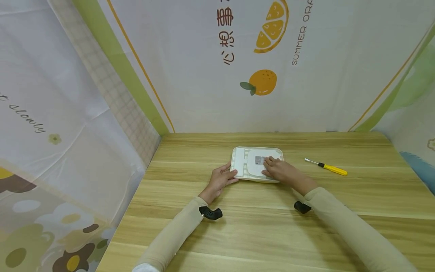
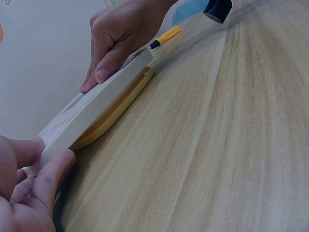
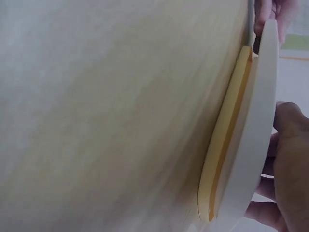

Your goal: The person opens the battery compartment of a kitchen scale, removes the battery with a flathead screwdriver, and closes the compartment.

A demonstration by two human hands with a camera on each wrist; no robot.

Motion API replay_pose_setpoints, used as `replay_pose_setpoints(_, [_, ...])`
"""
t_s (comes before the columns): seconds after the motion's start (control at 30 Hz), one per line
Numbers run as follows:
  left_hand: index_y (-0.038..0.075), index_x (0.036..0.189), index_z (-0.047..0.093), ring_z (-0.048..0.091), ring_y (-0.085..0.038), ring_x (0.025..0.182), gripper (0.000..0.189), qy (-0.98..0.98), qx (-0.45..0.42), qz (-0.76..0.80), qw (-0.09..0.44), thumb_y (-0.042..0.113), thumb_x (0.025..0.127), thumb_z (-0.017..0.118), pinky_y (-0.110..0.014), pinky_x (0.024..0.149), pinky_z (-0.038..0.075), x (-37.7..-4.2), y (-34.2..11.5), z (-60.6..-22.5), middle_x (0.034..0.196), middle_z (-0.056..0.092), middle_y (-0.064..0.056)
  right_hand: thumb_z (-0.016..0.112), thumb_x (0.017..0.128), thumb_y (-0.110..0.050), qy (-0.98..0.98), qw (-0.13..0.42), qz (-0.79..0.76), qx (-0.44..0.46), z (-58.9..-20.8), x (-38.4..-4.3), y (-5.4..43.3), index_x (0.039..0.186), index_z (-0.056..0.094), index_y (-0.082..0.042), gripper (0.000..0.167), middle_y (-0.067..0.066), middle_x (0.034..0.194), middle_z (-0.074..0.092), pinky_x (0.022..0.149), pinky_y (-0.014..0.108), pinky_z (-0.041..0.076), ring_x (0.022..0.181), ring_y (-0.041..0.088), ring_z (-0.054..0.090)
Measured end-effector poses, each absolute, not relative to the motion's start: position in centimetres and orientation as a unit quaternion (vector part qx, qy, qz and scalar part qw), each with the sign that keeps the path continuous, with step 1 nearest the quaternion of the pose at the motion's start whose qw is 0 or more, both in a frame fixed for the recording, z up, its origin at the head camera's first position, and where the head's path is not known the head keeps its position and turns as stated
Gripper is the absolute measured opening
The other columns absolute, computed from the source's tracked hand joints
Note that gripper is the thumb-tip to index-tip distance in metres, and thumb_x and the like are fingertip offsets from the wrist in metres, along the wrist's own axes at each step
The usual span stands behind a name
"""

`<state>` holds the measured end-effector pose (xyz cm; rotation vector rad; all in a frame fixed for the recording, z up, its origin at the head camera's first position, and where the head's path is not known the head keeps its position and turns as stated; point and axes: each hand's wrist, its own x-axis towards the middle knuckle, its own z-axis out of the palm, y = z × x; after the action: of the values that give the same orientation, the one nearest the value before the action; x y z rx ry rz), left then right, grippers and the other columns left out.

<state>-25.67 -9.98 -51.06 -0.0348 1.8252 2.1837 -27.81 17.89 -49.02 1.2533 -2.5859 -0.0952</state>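
Note:
A flat white plastic device with rounded corners lies with its ribbed side up, a printed label on its raised middle panel. Under it shows a yellow rounded part, with a thin gap between the two along the near side. My left hand pinches the device's left corner, thumb on the top face and fingers beneath the rim. The right hand rests its fingertips and thumb on the panel beside the label. In the right wrist view its fingers lie behind the white side wall.
To the right, a screwdriver with a yellow handle lies on the wooden table. A printed cloth hangs behind the table's far edge, and more cloth hangs on the left. Black wrist mounts stick out from the sleeves.

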Motion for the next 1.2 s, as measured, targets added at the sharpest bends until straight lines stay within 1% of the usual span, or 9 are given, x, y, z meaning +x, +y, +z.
replay_pose_setpoints(0.23, [0.0,0.156,0.037,0.07,-0.025,0.102,0.06,0.633,-0.018,0.76,0.148,0.0,0.102,0.061,-0.037,0.096,0.061,-25.71,-10.07,-51.21,0.142,0.053,-0.032,0.069,0.098,-0.02,-0.864,0.192,-0.081,0.459,-49.2,-27.5,17.76,0.117,0.064,0.014,0.04,0.03,0.121,0.068,0.092,0.047,0.062,0.111,0.041,0.068])
replay_pose_setpoints(0.43, [0.0,0.156,0.036,0.07,-0.02,0.096,0.06,0.632,-0.017,0.76,0.15,0.0,0.102,0.061,-0.036,0.097,0.061,-25.43,-10.13,-51.21,0.143,0.051,-0.033,0.067,0.1,-0.021,-0.88,0.171,-0.017,0.442,-49.66,-27.55,18.0,0.115,0.065,0.01,0.035,0.028,0.124,0.066,0.092,0.051,0.062,0.115,0.042,0.066])
replay_pose_setpoints(0.63, [0.0,0.157,0.035,0.069,-0.017,0.094,0.06,0.634,-0.007,0.759,0.147,0.001,0.103,0.06,-0.038,0.098,0.06,-25.29,-10.22,-51.28,0.142,0.051,-0.033,0.066,0.101,-0.018,-0.879,0.167,0.026,0.446,-49.67,-27.53,18.06,0.107,0.064,0.005,0.024,0.023,0.118,0.068,0.091,0.054,0.061,0.114,0.04,0.067])
replay_pose_setpoints(0.73, [-0.001,0.157,0.035,0.069,-0.018,0.094,0.059,0.635,-0.004,0.758,0.146,0.002,0.103,0.059,-0.038,0.099,0.06,-25.29,-10.27,-51.23,0.142,0.051,-0.033,0.066,0.101,-0.014,-0.878,0.167,0.055,0.446,-49.46,-27.46,18.04,0.107,0.065,0.004,0.019,0.021,0.111,0.07,0.086,0.051,0.064,0.106,0.038,0.07])
replay_pose_setpoints(0.87, [-0.001,0.157,0.035,0.069,-0.018,0.095,0.06,0.634,-0.007,0.759,0.148,0.001,0.103,0.06,-0.037,0.098,0.06,-25.44,-10.19,-51.14,0.143,0.051,-0.033,0.066,0.099,-0.009,-0.876,0.171,0.098,0.439,-49.45,-27.52,18.07,0.104,0.064,0.0,0.01,0.013,0.099,0.071,0.072,0.042,0.065,0.087,0.028,0.072])
replay_pose_setpoints(0.93, [-0.002,0.157,0.035,0.069,-0.019,0.097,0.06,0.635,-0.006,0.758,0.148,0.001,0.102,0.06,-0.037,0.098,0.06,-25.52,-10.12,-51.17,0.143,0.052,-0.033,0.067,0.099,-0.007,-0.875,0.177,0.115,0.435,-49.57,-27.6,18.1,0.102,0.064,-0.001,0.007,0.012,0.098,0.072,0.072,0.041,0.065,0.086,0.027,0.072])
replay_pose_setpoints(1.0, [-0.002,0.156,0.035,0.069,-0.02,0.097,0.06,0.635,-0.008,0.758,0.149,0.001,0.102,0.06,-0.036,0.098,0.06,-25.55,-10.07,-51.19,0.142,0.052,-0.033,0.067,0.098,-0.005,-0.874,0.18,0.134,0.431,-49.68,-27.65,18.19,0.103,0.066,0.0,0.007,0.013,0.098,0.074,0.073,0.042,0.065,0.085,0.027,0.072])
replay_pose_setpoints(1.1, [-0.003,0.156,0.035,0.069,-0.021,0.098,0.06,0.637,-0.009,0.757,0.148,0.0,0.102,0.06,-0.037,0.097,0.061,-25.55,-10.0,-51.22,0.142,0.052,-0.033,0.067,0.098,-0.003,-0.878,0.186,0.163,0.41,-49.77,-27.81,18.29,0.108,0.07,0.004,0.013,0.017,0.102,0.076,0.078,0.046,0.065,0.092,0.032,0.074])
replay_pose_setpoints(1.2, [-0.003,0.156,0.035,0.068,-0.02,0.098,0.06,0.637,-0.011,0.757,0.146,0.0,0.102,0.06,-0.036,0.097,0.061,-25.51,-9.95,-51.18,0.142,0.052,-0.033,0.063,0.102,-0.009,-0.899,0.171,0.217,0.339,-49.63,-28.16,18.6,0.11,0.073,0.003,0.018,0.017,0.1,0.077,0.07,0.04,0.064,0.082,0.024,0.072])
